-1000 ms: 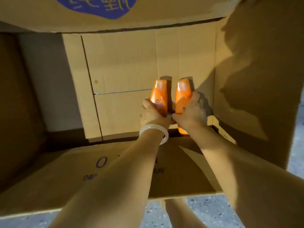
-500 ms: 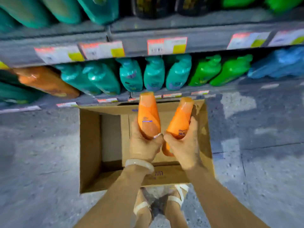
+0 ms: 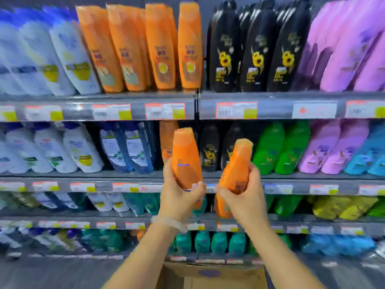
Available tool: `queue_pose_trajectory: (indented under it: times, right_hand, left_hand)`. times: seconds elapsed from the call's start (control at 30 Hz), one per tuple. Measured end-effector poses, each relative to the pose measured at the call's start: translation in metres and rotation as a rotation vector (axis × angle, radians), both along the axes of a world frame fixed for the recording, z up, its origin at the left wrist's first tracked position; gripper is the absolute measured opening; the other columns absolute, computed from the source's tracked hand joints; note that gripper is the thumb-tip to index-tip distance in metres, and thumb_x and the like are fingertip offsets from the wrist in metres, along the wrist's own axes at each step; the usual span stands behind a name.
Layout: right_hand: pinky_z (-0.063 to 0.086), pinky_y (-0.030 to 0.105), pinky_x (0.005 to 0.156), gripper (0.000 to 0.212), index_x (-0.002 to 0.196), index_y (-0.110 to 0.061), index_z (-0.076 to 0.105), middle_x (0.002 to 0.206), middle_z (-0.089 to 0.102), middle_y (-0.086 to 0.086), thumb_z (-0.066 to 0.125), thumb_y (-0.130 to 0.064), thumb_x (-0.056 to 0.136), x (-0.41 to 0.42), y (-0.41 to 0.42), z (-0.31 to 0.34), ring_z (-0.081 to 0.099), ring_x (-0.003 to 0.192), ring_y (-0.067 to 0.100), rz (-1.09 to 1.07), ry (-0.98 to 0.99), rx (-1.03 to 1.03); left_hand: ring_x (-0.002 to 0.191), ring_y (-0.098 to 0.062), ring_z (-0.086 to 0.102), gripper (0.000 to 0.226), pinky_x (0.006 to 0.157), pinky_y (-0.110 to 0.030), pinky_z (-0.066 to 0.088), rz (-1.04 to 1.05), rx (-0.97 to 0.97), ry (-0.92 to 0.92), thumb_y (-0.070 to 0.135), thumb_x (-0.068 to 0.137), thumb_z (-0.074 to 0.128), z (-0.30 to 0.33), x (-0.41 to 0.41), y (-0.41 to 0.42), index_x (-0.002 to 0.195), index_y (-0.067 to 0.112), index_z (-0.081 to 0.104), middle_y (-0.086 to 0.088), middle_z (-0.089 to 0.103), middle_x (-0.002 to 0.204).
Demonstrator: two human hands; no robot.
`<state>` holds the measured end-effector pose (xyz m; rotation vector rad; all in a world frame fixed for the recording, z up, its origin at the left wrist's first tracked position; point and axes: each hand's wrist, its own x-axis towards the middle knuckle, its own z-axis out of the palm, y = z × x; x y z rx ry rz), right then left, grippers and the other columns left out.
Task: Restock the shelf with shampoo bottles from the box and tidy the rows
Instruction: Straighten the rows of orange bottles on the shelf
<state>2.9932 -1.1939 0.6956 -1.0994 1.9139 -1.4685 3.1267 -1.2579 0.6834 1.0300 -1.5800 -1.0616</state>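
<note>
My left hand [image 3: 180,200] grips one orange shampoo bottle [image 3: 186,157] by its lower end, held upright in front of the second shelf. My right hand [image 3: 244,197] grips a second orange bottle [image 3: 237,165], tilted slightly right. Both are raised before a narrow slot where one orange bottle [image 3: 166,140] stands between blue-white and black bottles. A row of larger orange bottles [image 3: 158,46] fills the top shelf. The cardboard box [image 3: 210,276] sits on the floor below my arms.
Shelves [image 3: 281,107] run across the whole view, packed with white, blue, black, green, purple and teal bottles, with price tags along each edge. Black sunflower bottles [image 3: 256,51] stand right of the orange row. Grey floor lies on both sides of the box.
Both hands lifted the two orange bottles out of the box and up to shelf height. My view rose from the box interior to the shelves.
</note>
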Motion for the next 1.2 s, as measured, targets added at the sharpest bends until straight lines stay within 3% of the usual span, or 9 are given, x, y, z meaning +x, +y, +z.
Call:
queue_pose_trajectory:
  times: [0.2, 0.33, 0.47, 0.57, 0.73, 0.83, 0.97, 1.07, 1.2]
  right_hand:
    - [0.046, 0.034, 0.082, 0.079, 0.132, -0.031, 0.031, 0.098, 0.057, -0.006, 0.078, -0.025, 0.068, 0.01, -0.017, 0.094, 0.058, 0.092, 0.02, 0.097, 0.077, -0.16]
    - [0.045, 0.031, 0.079, 0.073, 0.126, -0.033, 0.033, 0.098, 0.057, -0.007, 0.077, -0.026, 0.069, 0.022, -0.018, 0.122, 0.058, 0.091, 0.017, 0.177, 0.108, -0.213]
    - [0.043, 0.028, 0.079, 0.071, 0.123, -0.036, 0.032, 0.094, 0.054, -0.013, 0.077, -0.027, 0.069, 0.034, -0.02, 0.138, 0.057, 0.091, 0.015, 0.197, 0.143, -0.243]
    - [0.041, 0.027, 0.077, 0.069, 0.121, -0.037, 0.03, 0.095, 0.055, -0.011, 0.076, -0.026, 0.07, 0.045, -0.028, 0.146, 0.057, 0.09, 0.014, 0.205, 0.172, -0.241]
    - [0.042, 0.027, 0.076, 0.074, 0.128, -0.032, 0.03, 0.098, 0.055, -0.01, 0.076, -0.026, 0.07, 0.073, -0.061, 0.155, 0.056, 0.091, 0.015, 0.175, 0.22, -0.242]
    - [0.046, 0.032, 0.08, 0.073, 0.127, -0.031, 0.032, 0.1, 0.056, -0.007, 0.076, -0.024, 0.069, 0.095, -0.09, 0.162, 0.057, 0.094, 0.018, 0.119, 0.24, -0.251]
    - [0.046, 0.039, 0.09, 0.074, 0.129, -0.029, 0.032, 0.108, 0.051, -0.005, 0.076, -0.024, 0.07, 0.121, -0.133, 0.175, 0.056, 0.104, 0.021, 0.03, 0.211, -0.282]
    - [0.045, 0.041, 0.094, 0.084, 0.137, -0.026, 0.03, 0.124, 0.042, 0.001, 0.078, -0.025, 0.068, 0.126, -0.155, 0.18, 0.051, 0.109, 0.021, -0.075, 0.182, -0.312]
    - [0.045, 0.036, 0.087, 0.085, 0.137, -0.024, 0.032, 0.125, 0.045, 0.006, 0.079, -0.024, 0.067, 0.119, -0.172, 0.187, 0.052, 0.101, 0.02, -0.207, 0.166, -0.322]
  left_hand:
    - [0.083, -0.003, 0.061, 0.065, 0.062, -0.008, 0.049, 0.113, -0.169, 0.078, 0.009, 0.074, 0.075, 0.095, 0.01, 0.003, 0.124, 0.024, 0.037, 0.011, 0.057, 0.097]
    - [0.063, 0.005, 0.06, 0.06, 0.055, -0.008, 0.048, 0.126, -0.221, 0.089, 0.0, 0.075, 0.072, 0.123, 0.018, 0.01, 0.122, 0.017, 0.038, 0.006, 0.058, 0.085]
    - [0.055, 0.004, 0.059, 0.057, 0.054, -0.014, 0.05, 0.146, -0.229, 0.114, -0.004, 0.074, 0.07, 0.136, 0.031, 0.008, 0.115, 0.019, 0.04, 0.003, 0.058, 0.075]
    - [0.064, 0.0, 0.061, 0.059, 0.067, -0.031, 0.055, 0.177, -0.229, 0.133, 0.001, 0.071, 0.074, 0.137, 0.045, -0.005, 0.115, 0.022, 0.042, 0.009, 0.06, 0.077]
    - [0.066, 0.004, 0.06, 0.061, 0.057, -0.009, 0.049, 0.162, -0.227, 0.169, 0.001, 0.072, 0.074, 0.142, 0.074, -0.035, 0.115, 0.027, 0.039, 0.011, 0.058, 0.082]
    - [0.066, 0.004, 0.06, 0.061, 0.064, -0.016, 0.052, 0.11, -0.223, 0.172, 0.001, 0.071, 0.074, 0.148, 0.096, -0.065, 0.113, 0.028, 0.039, 0.006, 0.061, 0.084]
    - [0.082, -0.011, 0.064, 0.062, 0.075, -0.029, 0.051, 0.058, -0.24, 0.144, 0.003, 0.071, 0.072, 0.163, 0.127, -0.113, 0.118, 0.027, 0.039, 0.008, 0.063, 0.089]
    - [0.082, 0.001, 0.062, 0.062, 0.074, -0.021, 0.049, 0.019, -0.258, 0.142, 0.007, 0.072, 0.074, 0.171, 0.144, -0.142, 0.119, 0.026, 0.039, 0.012, 0.062, 0.093]
    - [0.078, 0.014, 0.059, 0.065, 0.065, -0.002, 0.045, -0.061, -0.277, 0.112, 0.005, 0.072, 0.073, 0.17, 0.152, -0.163, 0.122, 0.026, 0.036, 0.017, 0.059, 0.095]
